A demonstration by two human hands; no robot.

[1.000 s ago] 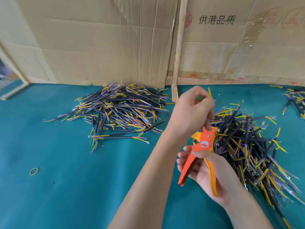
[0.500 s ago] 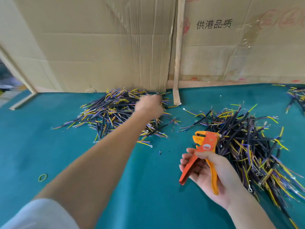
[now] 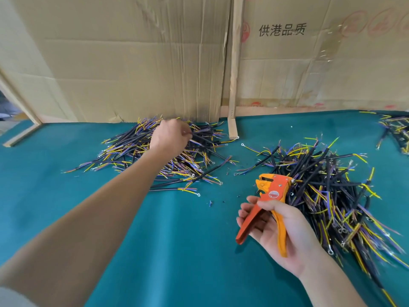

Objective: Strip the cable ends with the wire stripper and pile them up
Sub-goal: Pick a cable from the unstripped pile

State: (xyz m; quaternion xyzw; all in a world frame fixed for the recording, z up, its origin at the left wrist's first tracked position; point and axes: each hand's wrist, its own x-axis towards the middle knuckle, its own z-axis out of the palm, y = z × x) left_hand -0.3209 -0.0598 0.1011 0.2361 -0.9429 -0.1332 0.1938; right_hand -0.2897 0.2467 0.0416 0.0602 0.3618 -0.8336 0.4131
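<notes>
My left hand (image 3: 170, 138) reaches out over the left pile of cables (image 3: 132, 149), black-sheathed with yellow, blue and purple wire ends. Its curled fingertips pinch a black cable (image 3: 205, 138) lying on top of that pile. My right hand (image 3: 285, 227) grips the orange wire stripper (image 3: 273, 191) nearer to me, jaws pointing up and left, handles spread apart. A second, bigger pile of cables (image 3: 327, 185) lies just right of the stripper.
Green cloth (image 3: 177, 251) covers the table. Cardboard sheets (image 3: 132, 63) and a wooden strip (image 3: 233, 85) stand along the back edge. A third heap of cables (image 3: 396, 129) shows at the far right. Small bits of cut insulation (image 3: 210, 203) lie between the piles.
My left hand left the stripper's jaws and swung out to the left pile, where it now sits at the top. My right hand has kept hold of the stripper.
</notes>
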